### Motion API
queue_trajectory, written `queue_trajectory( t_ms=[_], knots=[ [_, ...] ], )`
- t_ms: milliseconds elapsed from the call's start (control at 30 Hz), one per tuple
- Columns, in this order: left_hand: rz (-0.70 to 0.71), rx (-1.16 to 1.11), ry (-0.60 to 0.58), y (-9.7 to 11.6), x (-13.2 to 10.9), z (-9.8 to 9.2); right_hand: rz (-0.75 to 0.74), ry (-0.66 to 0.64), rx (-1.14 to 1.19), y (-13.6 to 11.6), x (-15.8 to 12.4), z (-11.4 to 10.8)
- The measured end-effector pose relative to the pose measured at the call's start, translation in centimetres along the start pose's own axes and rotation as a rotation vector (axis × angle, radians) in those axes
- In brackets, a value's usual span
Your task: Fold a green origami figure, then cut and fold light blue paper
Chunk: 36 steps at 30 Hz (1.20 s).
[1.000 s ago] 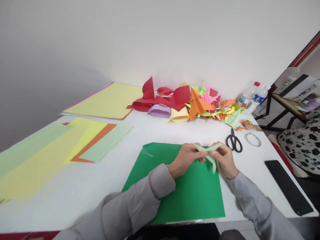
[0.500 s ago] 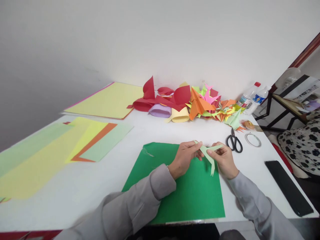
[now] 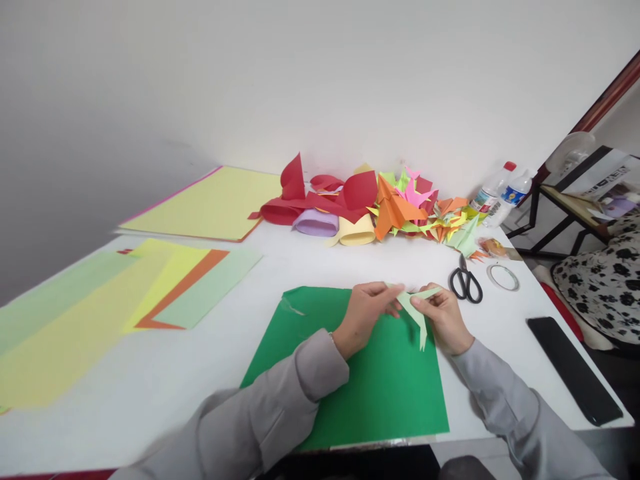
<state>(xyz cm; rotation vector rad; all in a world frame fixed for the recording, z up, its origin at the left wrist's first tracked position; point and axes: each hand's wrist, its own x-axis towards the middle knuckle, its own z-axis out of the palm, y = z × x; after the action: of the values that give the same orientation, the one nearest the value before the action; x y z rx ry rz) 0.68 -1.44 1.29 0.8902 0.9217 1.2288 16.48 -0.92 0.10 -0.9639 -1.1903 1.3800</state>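
Observation:
A pale green folded paper figure [image 3: 416, 315] with pointed arms and a split tail is held up over the green sheet [image 3: 385, 393]. My left hand [image 3: 367, 313] pinches its upper left point between thumb and fingers. On the other side, my right hand [image 3: 444, 319] grips the figure near its right arm, thumb on top. The tail hangs down between the two hands. My left fingertips partly cover the upper left point. Just beyond my right hand lie black-handled scissors [image 3: 466, 283] on the white table.
Folded paper pieces [image 3: 395, 207] in several colours are heaped along the wall. Paper sheets [image 3: 195, 293] lie at left, with a large yellow sheet [image 3: 200, 203] behind. Bottles [image 3: 497, 187], a tape roll [image 3: 503, 277] and a black case [image 3: 575, 370] are at right. Another person's patterned clothing [image 3: 610, 287] shows beyond.
The view has shifted slightly, so the table's contents appear a little further left. Both hands keep their hold on the paper figure, with hardly any change in pose.

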Motion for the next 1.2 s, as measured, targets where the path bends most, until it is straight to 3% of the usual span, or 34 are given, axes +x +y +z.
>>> queue_trajectory(
  t_ms=[100, 200, 533, 867, 1200],
  knots=[
    [-0.015, 0.169, -0.103, -0.2, -0.3, 0.2, -0.026, -0.05, 0.033, -0.2, -0.1, 0.4],
    [0.022, 0.204, -0.131, -0.2, -0.6, 0.3, -0.055, -0.081, 0.045, -0.3, -0.1, 0.5],
    [0.008, 0.136, -0.194, 0.1, -0.8, 0.3, -0.058, -0.111, 0.047, 0.3, -0.1, 0.1],
    [-0.01, 0.086, -0.254, 0.2, -0.7, 0.1, -0.133, -0.048, -0.032, -0.6, -0.1, -0.7],
    [-0.045, 0.061, -0.266, -0.3, -0.6, -0.1, -0.08, -0.009, -0.035, -0.6, 0.1, -0.8]
  ],
)
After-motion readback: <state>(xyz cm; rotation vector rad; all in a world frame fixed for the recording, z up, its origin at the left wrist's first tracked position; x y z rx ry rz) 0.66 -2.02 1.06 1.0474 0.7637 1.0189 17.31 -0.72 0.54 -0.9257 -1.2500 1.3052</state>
